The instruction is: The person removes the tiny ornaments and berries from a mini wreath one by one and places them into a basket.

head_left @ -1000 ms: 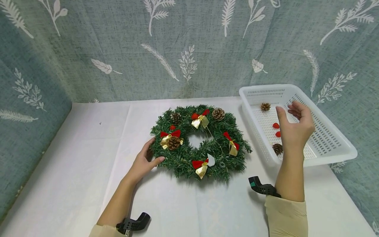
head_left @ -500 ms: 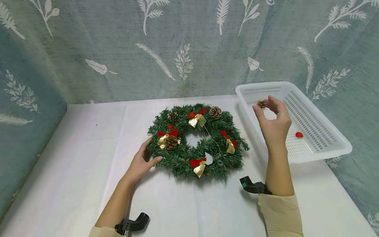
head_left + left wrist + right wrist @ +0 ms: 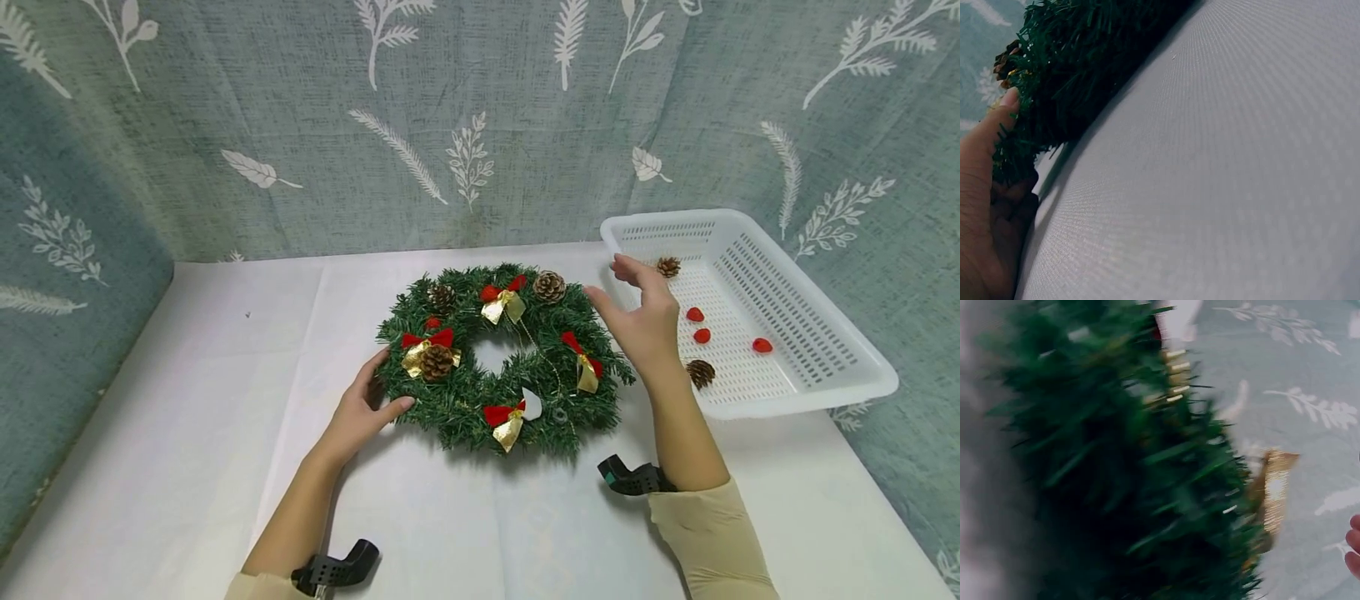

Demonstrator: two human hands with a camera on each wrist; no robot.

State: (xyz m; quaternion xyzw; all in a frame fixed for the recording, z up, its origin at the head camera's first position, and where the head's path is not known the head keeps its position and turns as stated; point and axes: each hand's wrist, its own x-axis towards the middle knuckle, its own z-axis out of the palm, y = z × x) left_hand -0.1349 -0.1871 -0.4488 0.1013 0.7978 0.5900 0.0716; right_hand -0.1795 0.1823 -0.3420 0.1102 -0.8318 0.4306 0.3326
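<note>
A green Christmas wreath [image 3: 465, 412] lies on the white table. Red-and-gold bows [image 3: 506, 421], pine cones [image 3: 550, 287] and small red pieces [image 3: 432, 322] decorate it. My left hand [image 3: 360, 417] grips its left edge, the thumb on top and the fingers curled underneath, as the left wrist view also shows. Over the wreath's right side is my right hand [image 3: 647, 329], thumb and fingers spread apart, with nothing visible between them. The right wrist view is blurred; it shows the wreath [image 3: 1122, 456] close up and fingertips [image 3: 1354, 540] at the right border.
To the right stands a white perforated plastic basket [image 3: 813, 402] with pine cones [image 3: 668, 267] and several red pieces [image 3: 701, 336] in it. A patterned grey-green cloth [image 3: 300, 208] hangs behind the table [image 3: 187, 417] and at its sides.
My right hand has moved left, from above the basket to the wreath's right side. The left hand keeps its hold and the wreath stays in place.
</note>
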